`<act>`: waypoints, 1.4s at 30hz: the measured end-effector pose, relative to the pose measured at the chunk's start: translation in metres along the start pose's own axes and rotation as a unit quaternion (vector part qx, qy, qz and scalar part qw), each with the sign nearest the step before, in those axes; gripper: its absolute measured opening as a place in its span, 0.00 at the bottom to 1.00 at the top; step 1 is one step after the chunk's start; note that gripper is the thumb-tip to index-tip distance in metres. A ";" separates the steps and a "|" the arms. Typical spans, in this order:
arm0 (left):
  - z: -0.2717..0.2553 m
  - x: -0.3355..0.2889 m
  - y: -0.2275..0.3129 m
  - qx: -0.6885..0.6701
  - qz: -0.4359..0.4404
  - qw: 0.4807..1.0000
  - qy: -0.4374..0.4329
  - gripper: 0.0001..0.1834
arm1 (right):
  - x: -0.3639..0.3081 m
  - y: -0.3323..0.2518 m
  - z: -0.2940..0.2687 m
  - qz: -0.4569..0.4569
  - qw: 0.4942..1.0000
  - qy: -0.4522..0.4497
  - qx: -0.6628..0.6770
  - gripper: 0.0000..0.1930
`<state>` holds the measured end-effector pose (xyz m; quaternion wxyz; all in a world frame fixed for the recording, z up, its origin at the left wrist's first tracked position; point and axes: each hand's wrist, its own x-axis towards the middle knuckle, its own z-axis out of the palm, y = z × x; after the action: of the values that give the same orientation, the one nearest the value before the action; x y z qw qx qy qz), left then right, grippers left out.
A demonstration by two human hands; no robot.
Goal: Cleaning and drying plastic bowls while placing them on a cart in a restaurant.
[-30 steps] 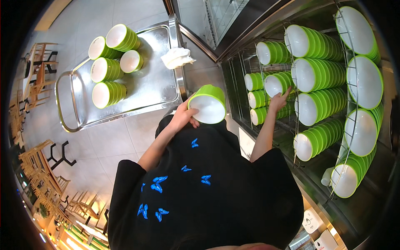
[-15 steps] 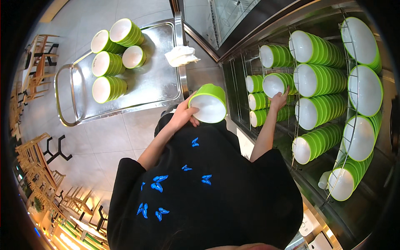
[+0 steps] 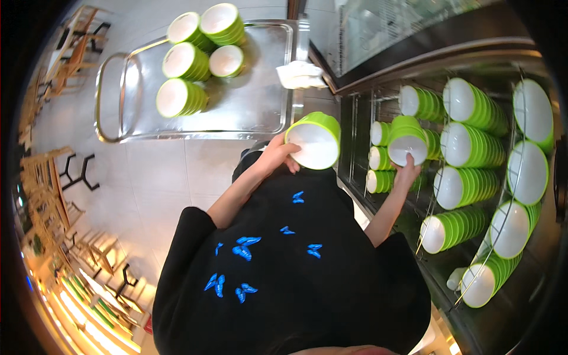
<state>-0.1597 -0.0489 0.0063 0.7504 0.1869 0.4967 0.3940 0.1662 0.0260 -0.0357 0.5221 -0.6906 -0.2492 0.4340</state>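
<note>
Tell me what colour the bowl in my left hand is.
The bowl is white inside and lime green outside; the head view shows it.

Some of the left hand's (image 3: 277, 155) fingers are tucked out of sight behind the green-and-white bowl (image 3: 313, 144). The right hand's (image 3: 407, 174) thumb shows, but its other fingers are pretty much lost under the bowl stack (image 3: 406, 128) it's got, and that stack also blocks part of the smaller stacks (image 3: 380, 158) behind it. The glass door (image 3: 408, 29) gets chopped off up top, the person's head (image 3: 367, 351) down at the bottom, and the chairs (image 3: 103, 248) off left are kinda too tiny and smeary to make out properly.
</note>
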 end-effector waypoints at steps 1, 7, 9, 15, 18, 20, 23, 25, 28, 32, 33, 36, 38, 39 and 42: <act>-0.003 -0.001 0.002 -0.005 0.003 1.000 0.012 0.15 | -0.010 -0.007 0.005 -0.007 1.000 -0.015 0.015 0.20; -0.035 -0.018 0.017 -0.072 0.059 0.995 0.038 0.15 | -0.069 -0.063 0.079 -0.010 0.992 -0.114 0.045 0.21; -0.055 -0.021 0.011 -0.102 0.071 0.991 0.051 0.14 | -0.081 -0.076 0.112 0.001 0.971 -0.230 0.064 0.18; -0.112 -0.038 -0.007 -0.161 0.094 0.969 0.160 0.12 | -0.101 -0.074 0.248 0.088 0.856 -0.505 -0.062 0.13; -0.133 -0.047 -0.015 -0.169 0.073 0.963 0.197 0.14 | -0.107 -0.046 0.318 0.117 0.835 -0.517 -0.148 0.14; -0.144 -0.055 -0.019 -0.177 0.068 0.959 0.213 0.14 | -0.109 -0.030 0.355 0.138 0.808 -0.539 -0.192 0.14; -0.155 -0.065 -0.022 -0.203 0.062 0.954 0.211 0.15 | -0.104 0.005 0.395 0.151 0.795 -0.542 -0.228 0.14; -0.160 -0.071 -0.023 -0.224 0.075 0.945 0.227 0.14 | -0.111 0.021 0.412 0.153 0.797 -0.529 -0.247 0.13; -0.167 -0.070 -0.013 -0.241 0.078 0.948 0.194 0.14 | -0.112 0.036 0.425 0.125 0.808 -0.504 -0.278 0.14; -0.164 -0.055 0.020 -0.256 0.093 0.951 0.146 0.14 | -0.104 0.053 0.428 0.127 0.798 -0.506 -0.303 0.15; -0.165 -0.049 0.030 -0.267 0.095 0.950 0.132 0.14 | -0.108 0.053 0.426 0.126 0.800 -0.505 -0.298 0.15; -0.160 -0.026 0.059 -0.281 0.134 0.940 0.142 0.14 | -0.108 0.064 0.422 0.086 0.824 -0.476 -0.294 0.15; -0.161 -0.009 0.073 -0.277 0.130 0.941 0.146 0.14 | -0.112 0.061 0.422 0.109 0.821 -0.491 -0.270 0.15; -0.162 -0.001 0.080 -0.279 0.126 0.940 0.151 0.15 | -0.113 0.060 0.420 0.132 0.813 -0.508 -0.252 0.15; -0.159 0.024 0.100 -0.254 0.122 0.949 0.143 0.15 | -0.106 0.058 0.411 0.068 0.799 -0.526 -0.282 0.16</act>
<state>-0.3376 0.0138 -0.0105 0.6403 -0.0083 0.4556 0.6183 -0.2460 0.1294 -0.0862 0.0612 -0.4878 -0.5493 0.6756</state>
